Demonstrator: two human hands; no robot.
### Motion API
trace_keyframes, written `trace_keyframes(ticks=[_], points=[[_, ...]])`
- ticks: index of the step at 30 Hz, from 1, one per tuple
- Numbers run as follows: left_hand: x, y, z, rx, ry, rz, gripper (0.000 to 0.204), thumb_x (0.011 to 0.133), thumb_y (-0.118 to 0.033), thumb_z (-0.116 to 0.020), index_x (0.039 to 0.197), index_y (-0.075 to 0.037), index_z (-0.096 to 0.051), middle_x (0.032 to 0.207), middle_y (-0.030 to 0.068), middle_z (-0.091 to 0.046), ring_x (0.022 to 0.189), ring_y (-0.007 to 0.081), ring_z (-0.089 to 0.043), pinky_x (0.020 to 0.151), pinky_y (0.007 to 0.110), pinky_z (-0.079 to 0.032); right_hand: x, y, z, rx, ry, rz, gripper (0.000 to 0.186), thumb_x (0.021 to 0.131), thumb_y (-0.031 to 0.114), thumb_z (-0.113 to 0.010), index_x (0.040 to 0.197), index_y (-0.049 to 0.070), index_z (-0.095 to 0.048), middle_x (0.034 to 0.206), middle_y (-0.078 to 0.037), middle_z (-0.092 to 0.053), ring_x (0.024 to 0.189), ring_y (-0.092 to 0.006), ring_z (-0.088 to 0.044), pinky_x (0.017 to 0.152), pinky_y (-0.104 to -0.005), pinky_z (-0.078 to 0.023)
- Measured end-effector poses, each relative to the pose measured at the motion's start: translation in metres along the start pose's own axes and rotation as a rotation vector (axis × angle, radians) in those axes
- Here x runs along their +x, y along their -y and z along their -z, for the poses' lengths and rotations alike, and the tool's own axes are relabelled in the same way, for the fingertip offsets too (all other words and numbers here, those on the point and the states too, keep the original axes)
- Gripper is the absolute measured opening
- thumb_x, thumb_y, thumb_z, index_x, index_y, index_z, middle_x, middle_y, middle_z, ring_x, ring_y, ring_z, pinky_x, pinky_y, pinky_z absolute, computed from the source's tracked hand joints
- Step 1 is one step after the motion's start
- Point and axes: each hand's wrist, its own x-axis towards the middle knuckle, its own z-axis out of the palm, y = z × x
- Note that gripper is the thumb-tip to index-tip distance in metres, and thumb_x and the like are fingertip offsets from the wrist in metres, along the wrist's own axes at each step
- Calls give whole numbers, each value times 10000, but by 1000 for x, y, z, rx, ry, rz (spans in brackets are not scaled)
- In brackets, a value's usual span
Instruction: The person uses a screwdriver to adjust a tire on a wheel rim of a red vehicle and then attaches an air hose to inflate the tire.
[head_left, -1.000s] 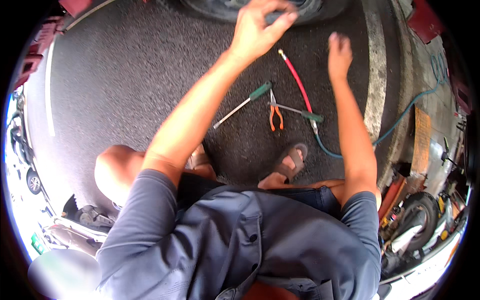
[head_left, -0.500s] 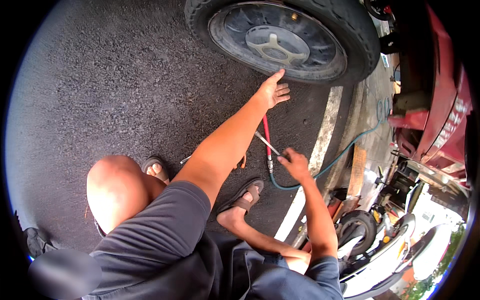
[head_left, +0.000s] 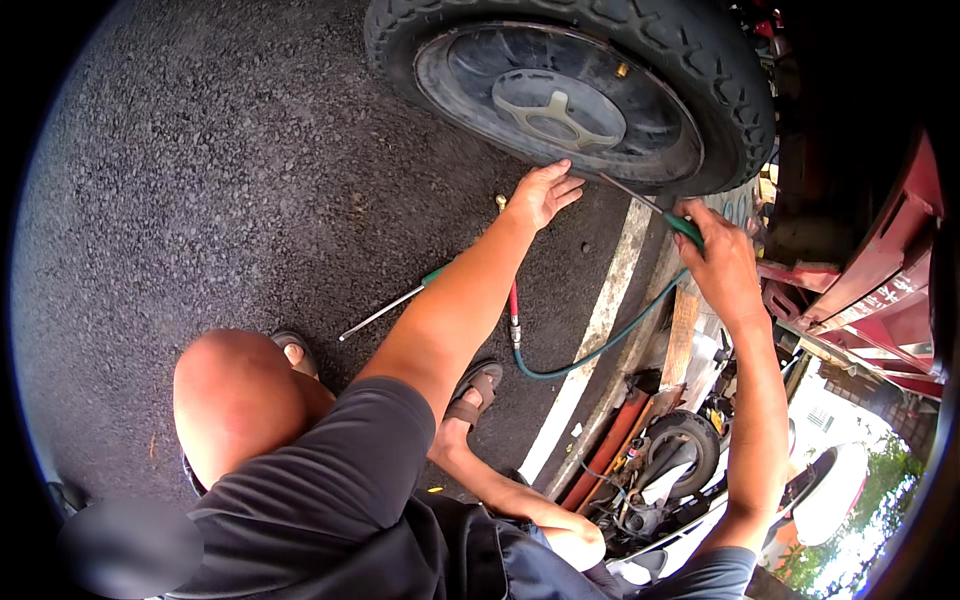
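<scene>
Rough asphalt point(head_left: 220, 200) is spreading around the wheel point(head_left: 560, 120), a white line point(head_left: 555, 410) and teal hose point(head_left: 540, 375) crossing near roadside clutter point(head_left: 685, 450). The right hand point(head_left: 722, 262) is clamping its fingers on a green-handled screwdriver point(head_left: 683, 227) at the wheel's edge; the left hand point(head_left: 545, 195) is holding fingers and thumb apart nearby.

Asphalt point(head_left: 250, 180), dark, coarse; painted white stripe point(head_left: 612, 290) along right. On it: screwdriver point(head_left: 382, 313), lying diagonally, handle end partly behind forearm. Hose point(head_left: 545, 376), teal, red section and brass tip point(head_left: 501, 203) toward wheel, forearm hiding part; teal part curves across stripe. Both sandaled feet point(head_left: 478, 385) planted, one mostly behind knee.
</scene>
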Motion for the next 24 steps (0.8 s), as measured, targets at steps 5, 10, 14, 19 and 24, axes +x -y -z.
trace_keyframes(ticks=[5, 10, 14, 19, 24], points=[[0, -4, -13, 55, -116, 32, 317, 906, -127, -584, 1150, 56, -498, 1257, 280, -547, 1203, 427, -557, 1044, 542, -469, 17, 19, 6, -146, -32, 136, 208, 851, 62, -662, 1055, 67, -621, 919, -162, -620, 854, -401, -626, 716, -464, -493], [3, -2, -21, 108, -201, 37, 337, 893, -148, -556, 1143, 69, -489, 1223, 297, -564, 1137, 424, -596, 1005, 540, -497, 26, 27, 6, -249, -123, 222, 214, 823, 95, -696, 1027, 89, -630, 888, -133, -617, 883, -363, -641, 717, -470, -519], [11, -2, -14, 98, -225, -4, 275, 855, -182, -605, 1035, 22, -565, 1036, 203, -641, 953, 349, -688, 831, 471, -595, 26, 37, 6, -240, -93, 67, 203, 841, 97, -694, 1033, 87, -630, 887, -130, -626, 820, -351, -647, 713, -465, -513], [12, 3, -15, 118, -233, 2, 295, 850, -190, -607, 1046, 28, -569, 1039, 190, -651, 927, 340, -697, 800, 452, -599, 27, 29, -1, -28, -164, 76, 168, 844, 81, -690, 1005, 59, -647, 940, -134, -650, 819, -348, -653, 696, -417, -518], [10, 2, -17, 144, -281, 9, 299, 850, -194, -601, 1042, 34, -580, 1048, 207, -651, 970, 338, -682, 839, 461, -570, 29, 30, 4, 427, -54, -87, 136, 850, 76, -704, 967, 26, -655, 1123, -108, -676, 808, -217, -663, 687, -309, -508]])
